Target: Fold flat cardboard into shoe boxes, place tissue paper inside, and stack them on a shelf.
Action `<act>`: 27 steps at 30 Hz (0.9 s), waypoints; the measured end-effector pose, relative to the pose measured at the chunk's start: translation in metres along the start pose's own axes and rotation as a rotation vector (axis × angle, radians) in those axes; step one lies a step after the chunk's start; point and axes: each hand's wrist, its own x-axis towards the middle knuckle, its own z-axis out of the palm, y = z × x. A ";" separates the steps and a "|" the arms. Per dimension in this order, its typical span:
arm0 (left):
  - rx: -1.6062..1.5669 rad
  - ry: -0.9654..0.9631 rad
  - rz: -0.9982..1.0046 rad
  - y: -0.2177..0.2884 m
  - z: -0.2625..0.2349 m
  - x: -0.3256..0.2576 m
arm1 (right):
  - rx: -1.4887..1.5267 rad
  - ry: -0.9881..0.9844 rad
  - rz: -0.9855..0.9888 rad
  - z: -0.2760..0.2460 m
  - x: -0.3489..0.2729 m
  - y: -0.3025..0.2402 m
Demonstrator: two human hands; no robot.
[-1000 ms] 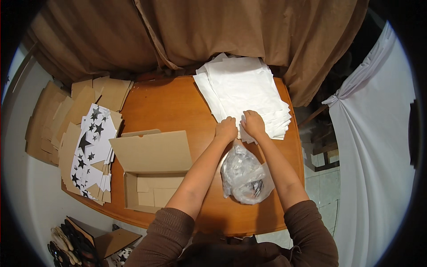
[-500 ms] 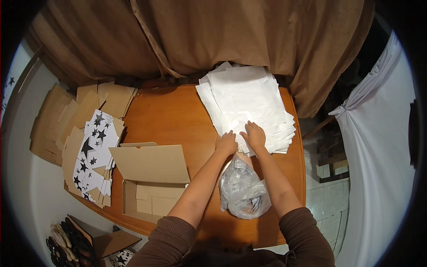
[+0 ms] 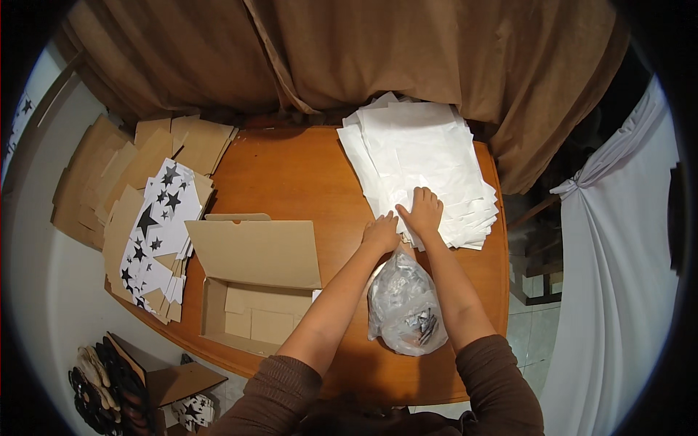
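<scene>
A thick, uneven stack of white paper sheets [image 3: 418, 142] lies at the far right of the table. My right hand [image 3: 424, 212] rests flat on its near part, the thumb out to the left and nothing in its grasp. At the stack's near left corner is my left hand [image 3: 382, 232], its fingers stretched out over the paper edge. The two hands are close together but apart. Between my forearms sits a clear plastic bag [image 3: 403, 294], crumpled and bulging, with silvery and dark bits showing through. Its upper end is near my wrists.
Left of my left arm stands an open cardboard box [image 3: 254, 254], lid raised, flat cardboard inside. White sheets with black stars [image 3: 149, 232] lie over cardboard pieces [image 3: 149, 171] at the table's left. A brown curtain [image 3: 363, 51] hangs behind; white cloth [image 3: 618, 240] hangs right.
The whole view has shifted slightly, so the table things appear a little farther right. My right thumb and left fingertips are nearer each other. The paper stack and bag stay in place.
</scene>
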 end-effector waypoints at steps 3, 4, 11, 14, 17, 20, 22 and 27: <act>-0.004 -0.023 -0.011 0.002 0.004 0.000 | -0.046 0.123 0.036 0.007 -0.003 -0.002; 0.001 -0.016 -0.019 0.001 0.005 -0.001 | -0.028 0.108 0.043 0.008 -0.003 -0.003; -0.056 0.067 0.022 0.007 -0.009 0.004 | 0.078 0.157 0.029 -0.015 0.013 0.012; -0.998 0.069 -0.156 -0.023 -0.041 0.010 | 0.353 0.250 -0.146 -0.062 0.015 -0.036; -1.728 -0.019 -0.142 0.014 -0.097 -0.009 | 0.373 0.236 -0.252 -0.117 -0.009 -0.047; -1.762 0.038 -0.028 -0.010 -0.112 -0.019 | 0.385 0.241 -0.448 -0.138 -0.027 -0.082; -1.745 0.116 0.001 -0.018 -0.125 -0.034 | 0.332 0.248 -0.607 -0.160 -0.040 -0.102; -1.670 0.060 -0.096 -0.021 -0.180 -0.104 | 0.078 0.201 -0.837 -0.190 -0.065 -0.146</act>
